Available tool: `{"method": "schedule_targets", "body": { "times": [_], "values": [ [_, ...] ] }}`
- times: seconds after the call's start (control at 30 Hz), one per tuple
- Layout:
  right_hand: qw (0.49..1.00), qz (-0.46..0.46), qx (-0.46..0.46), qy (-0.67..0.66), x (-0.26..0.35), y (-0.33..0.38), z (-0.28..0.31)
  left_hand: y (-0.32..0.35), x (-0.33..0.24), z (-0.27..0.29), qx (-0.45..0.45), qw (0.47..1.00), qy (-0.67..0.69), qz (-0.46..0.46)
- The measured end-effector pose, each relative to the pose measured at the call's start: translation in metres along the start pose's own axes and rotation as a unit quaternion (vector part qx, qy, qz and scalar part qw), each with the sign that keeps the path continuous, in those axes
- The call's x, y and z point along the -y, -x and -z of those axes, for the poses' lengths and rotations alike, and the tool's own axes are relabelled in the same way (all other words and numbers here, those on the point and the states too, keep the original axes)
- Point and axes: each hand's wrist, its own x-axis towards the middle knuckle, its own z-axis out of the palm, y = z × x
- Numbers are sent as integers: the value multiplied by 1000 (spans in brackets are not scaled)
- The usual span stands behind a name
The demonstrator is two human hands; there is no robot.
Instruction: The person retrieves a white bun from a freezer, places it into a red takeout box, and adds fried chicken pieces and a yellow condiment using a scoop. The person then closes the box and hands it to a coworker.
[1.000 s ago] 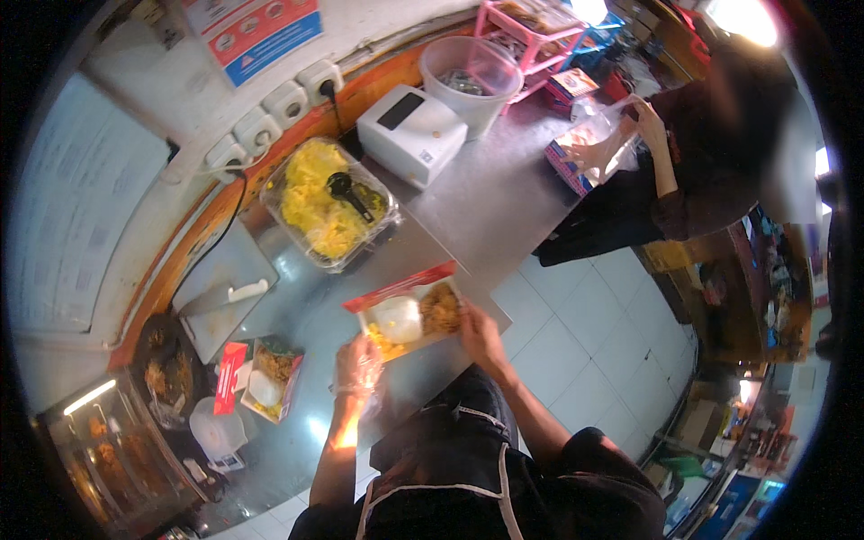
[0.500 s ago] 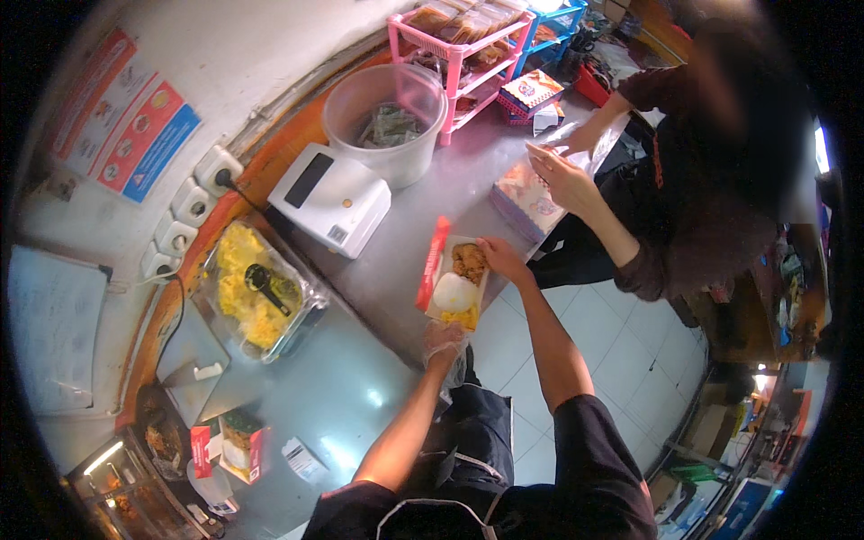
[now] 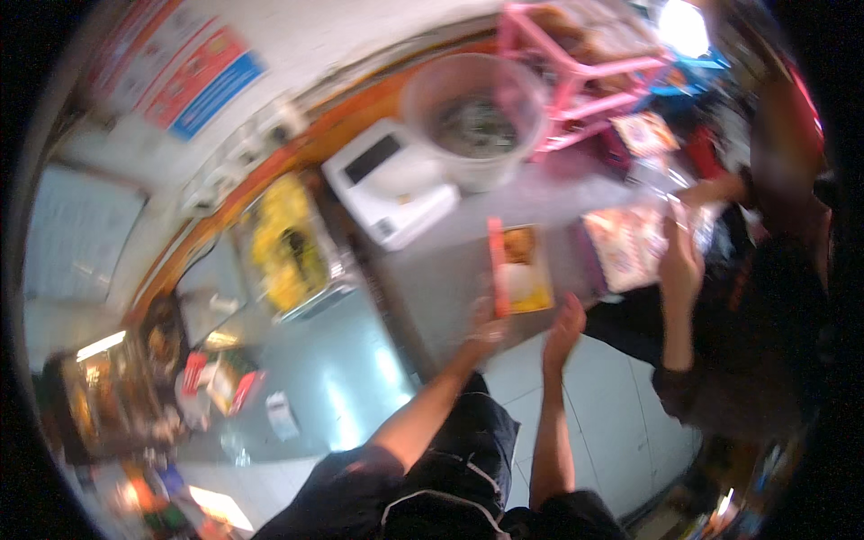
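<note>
An open meal box (image 3: pixel 522 281) sits on the metal counter in front of me, its red lid flap raised on the left. Inside are a fried brown piece at the far end, white rice in the middle and something yellow at the near end. My left hand (image 3: pixel 487 329), in a clear glove, is by the box's near left corner; blur hides its fingers and whether they touch. My right hand (image 3: pixel 564 326) stands open just off the near right corner, fingers stretched forward, holding nothing.
A co-worker's hand (image 3: pixel 681 261) is over a patterned box (image 3: pixel 625 252) on the right. Behind stand a white device (image 3: pixel 389 184), a clear bucket (image 3: pixel 472 121) and a pink rack (image 3: pixel 576 67). Left: a tray of yellow food (image 3: pixel 286 252) and another meal box (image 3: pixel 223 382).
The meal box has gone from between my hands onto the counter. My right hand has let go and moved back from it. The view has swung, and everything looks blurred.
</note>
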Motion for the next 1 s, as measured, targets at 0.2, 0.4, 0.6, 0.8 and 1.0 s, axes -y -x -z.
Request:
{"method": "schedule_targets", "body": {
  "times": [0.2,0.4,0.6,0.8,1.0],
  "values": [
    [994,-62,88,13,17,116,49,-4,-69,32,-122,983,-89,-105],
    [962,-6,255,95,78,193,37,142,-8,70,-98,948,193,-232],
    [811,260,503,147,139,345,-97,459,249,144,-528,789,315,-15],
    [831,247,428,257,187,476,-202,556,453,241,-678,726,-40,107],
    [827,268,403,284,173,506,-218,525,499,305,-510,832,219,15]
  ]
}}
